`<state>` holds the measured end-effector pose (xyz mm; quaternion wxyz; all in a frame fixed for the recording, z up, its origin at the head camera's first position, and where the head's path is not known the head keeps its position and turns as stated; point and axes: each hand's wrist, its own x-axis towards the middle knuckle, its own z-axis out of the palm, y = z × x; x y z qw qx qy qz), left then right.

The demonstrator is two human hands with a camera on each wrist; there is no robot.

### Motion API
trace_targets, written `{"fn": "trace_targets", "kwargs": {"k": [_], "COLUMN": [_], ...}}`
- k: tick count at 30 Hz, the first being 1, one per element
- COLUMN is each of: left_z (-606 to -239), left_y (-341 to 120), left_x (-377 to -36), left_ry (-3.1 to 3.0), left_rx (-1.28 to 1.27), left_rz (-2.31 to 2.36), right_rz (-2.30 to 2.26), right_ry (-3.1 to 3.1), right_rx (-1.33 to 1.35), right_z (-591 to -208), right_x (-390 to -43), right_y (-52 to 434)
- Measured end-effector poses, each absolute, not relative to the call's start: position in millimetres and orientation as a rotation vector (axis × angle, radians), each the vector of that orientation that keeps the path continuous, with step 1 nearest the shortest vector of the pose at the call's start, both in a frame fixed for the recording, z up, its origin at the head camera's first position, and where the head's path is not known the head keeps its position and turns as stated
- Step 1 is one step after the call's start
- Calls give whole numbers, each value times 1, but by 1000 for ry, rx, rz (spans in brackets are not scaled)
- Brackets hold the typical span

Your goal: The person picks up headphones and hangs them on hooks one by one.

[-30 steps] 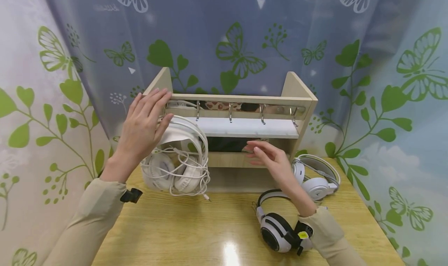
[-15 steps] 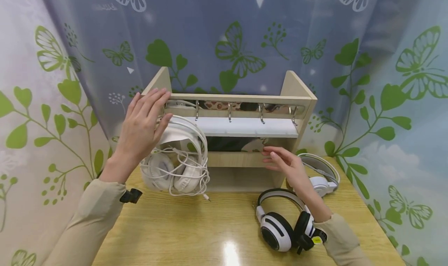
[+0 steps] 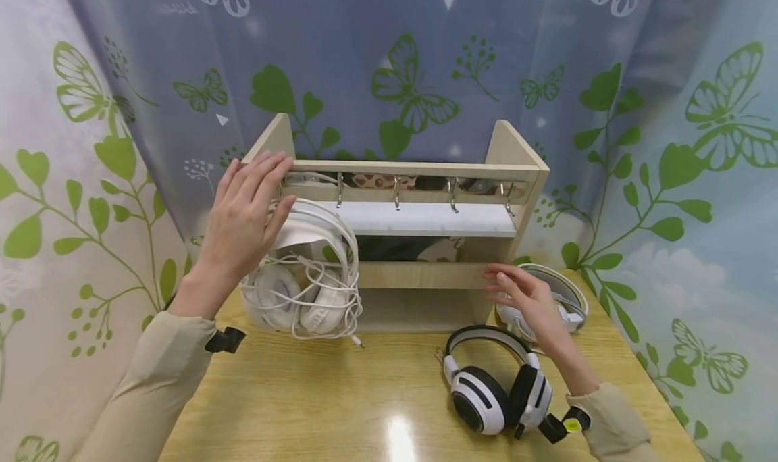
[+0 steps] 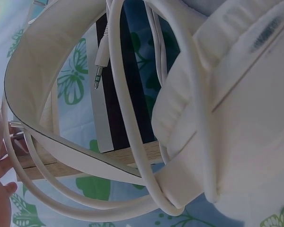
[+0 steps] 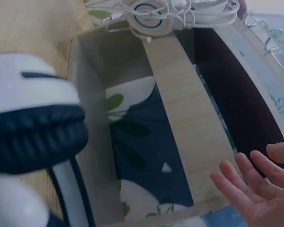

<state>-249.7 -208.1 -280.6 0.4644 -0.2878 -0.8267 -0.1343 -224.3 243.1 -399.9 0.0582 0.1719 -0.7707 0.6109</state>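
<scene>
A: The right hand (image 3: 527, 301) has moved rightward, from before the middle of the wooden rack (image 3: 419, 276) to its right end; the left hand (image 3: 240, 219) stays laid over the rack's top left corner.

B: Are the fingers grasping anything?

A: Not that I can see. The right ones are extended and loose, holding nothing. The left ones lie straight at the top edge, thumb near the band of the white corded headphones (image 3: 323, 310), which hang just below.

B: And the right hand's nearest piece?

A: The white headset (image 3: 573, 319), on the table (image 3: 292, 408) beside the rack's right end. It lies beyond the right hand, partly hidden by it, its headband arcing toward the back right. That hand is much the nearer; whether it touches, I can't tell. The black-and-white headset (image 3: 480, 398) lies closer to the person.

B: Any writing?

A: A dark mark on a corded earcup, pale lettering high on the curtain (image 3: 462, 97), a yellow label (image 3: 571, 425) by the right wrist: none legible.
</scene>
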Motion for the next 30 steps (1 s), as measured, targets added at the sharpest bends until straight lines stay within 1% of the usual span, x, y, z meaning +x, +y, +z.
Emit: {"fn": "trace_targets", "kwargs": {"k": [9, 21, 30], "left_z": [-280, -280, -280], "left_y": [-207, -208, -208], "left_x": [-250, -249, -249], "left_ry": [-2023, -2023, -2028], "left_rx": [-705, -701, -698], "left_rz": [-329, -331, -332], "right_rz": [1763, 1780, 1754], "right_ry": [-2446, -2448, -2535], "right_rx": [423, 264, 167], "right_z": [-412, -438, -449], "right_x": [-217, -207, -199], "right_y": [263, 299, 315]}}
